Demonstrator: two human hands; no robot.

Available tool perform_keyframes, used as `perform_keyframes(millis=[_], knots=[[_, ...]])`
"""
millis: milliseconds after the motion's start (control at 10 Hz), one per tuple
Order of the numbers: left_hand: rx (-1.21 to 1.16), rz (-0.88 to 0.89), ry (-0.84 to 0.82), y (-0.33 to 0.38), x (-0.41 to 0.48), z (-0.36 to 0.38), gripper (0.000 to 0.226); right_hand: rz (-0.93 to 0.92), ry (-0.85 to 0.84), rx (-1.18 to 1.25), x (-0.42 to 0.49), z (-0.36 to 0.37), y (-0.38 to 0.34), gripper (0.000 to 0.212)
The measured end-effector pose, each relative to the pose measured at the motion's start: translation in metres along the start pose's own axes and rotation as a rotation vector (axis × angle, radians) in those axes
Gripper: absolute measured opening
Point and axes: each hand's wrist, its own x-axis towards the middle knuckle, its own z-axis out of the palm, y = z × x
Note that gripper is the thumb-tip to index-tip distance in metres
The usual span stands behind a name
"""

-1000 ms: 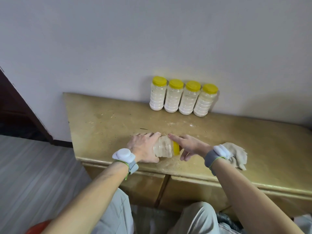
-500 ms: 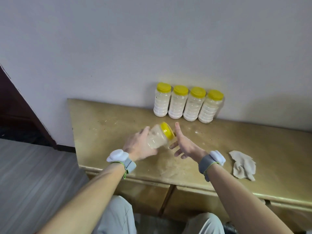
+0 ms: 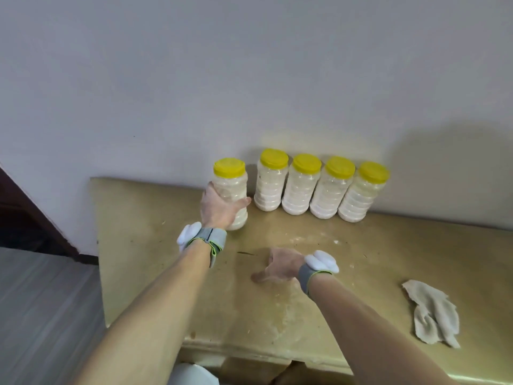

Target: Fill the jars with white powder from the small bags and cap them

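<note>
My left hand [image 3: 220, 208] grips a clear jar [image 3: 232, 190] filled with white powder and closed with a yellow cap. The jar stands upright at the left end of a row of several capped, powder-filled jars [image 3: 322, 187] lined against the wall. A small gap separates it from the nearest jar [image 3: 270, 180]. My right hand [image 3: 277, 266] hovers low over the tan tabletop [image 3: 144, 245], fingers loosely curled, holding nothing. No small bags are in view.
A crumpled beige cloth [image 3: 433, 312] lies near the table's front right. Spilled white powder dusts the tabletop [image 3: 288, 309] between my arms. The table's left edge drops to a grey floor [image 3: 41, 301]; the wall backs the jars.
My left hand lifted the capped jar from the table's front, turned it upright and carried it back beside the row. My right hand let go of the cap and dropped toward the tabletop.
</note>
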Motion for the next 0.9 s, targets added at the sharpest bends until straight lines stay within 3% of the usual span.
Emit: perform_keyframes(millis=[100,200,600,900], knots=[[-0.012,-0.012,-0.002,-0.006,0.014,0.017,0.076,-0.008,-0.048,-0.089,0.008,-0.005,-0.005,0.076],[0.001,0.036,0.005,-0.010,0.023,0.031,0.070,-0.003,-0.054,-0.154,0.008,-0.009,-0.007,0.081],[0.235,0.048,0.007,-0.018,0.033,0.056,0.061,0.014,-0.030,-0.023,-0.007,-0.009,-0.004,0.078],[0.481,0.047,-0.114,-0.030,0.001,0.020,0.030,-0.014,-0.003,-0.016,-0.020,-0.002,-0.019,0.091]])
